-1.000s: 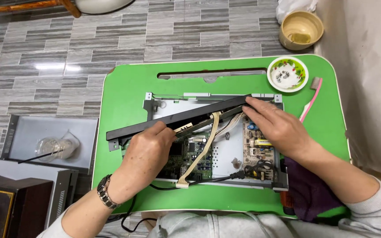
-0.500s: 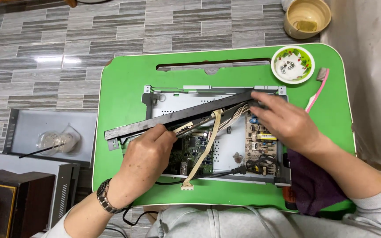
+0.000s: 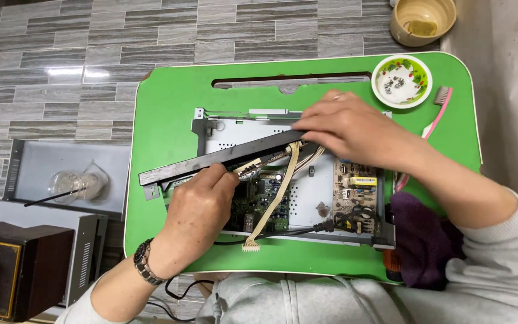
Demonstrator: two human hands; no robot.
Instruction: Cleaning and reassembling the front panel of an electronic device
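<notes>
An opened metal chassis (image 3: 307,192) with green and tan circuit boards lies on a green lap table (image 3: 169,102). A long black front panel (image 3: 217,159) stretches slantwise over the chassis. My left hand (image 3: 199,207) grips the panel near its lower left part, fingers curled under its edge. My right hand (image 3: 349,129) holds the panel's upper right end, fingers over it. A beige ribbon cable (image 3: 274,201) runs from beneath the panel down to a loose connector at the table's front.
A small flowered dish (image 3: 401,81) holding screws and a pink toothbrush (image 3: 436,114) sit at the table's back right. A tan cup (image 3: 422,21) stands on the tiled floor. A purple cloth (image 3: 421,240) lies at right. A grey metal cover with a plastic cup (image 3: 79,183) rests left.
The view has shifted, so the table sits lower in the frame. My right hand has slid left along the panel's upper end. My left hand keeps its hold.
</notes>
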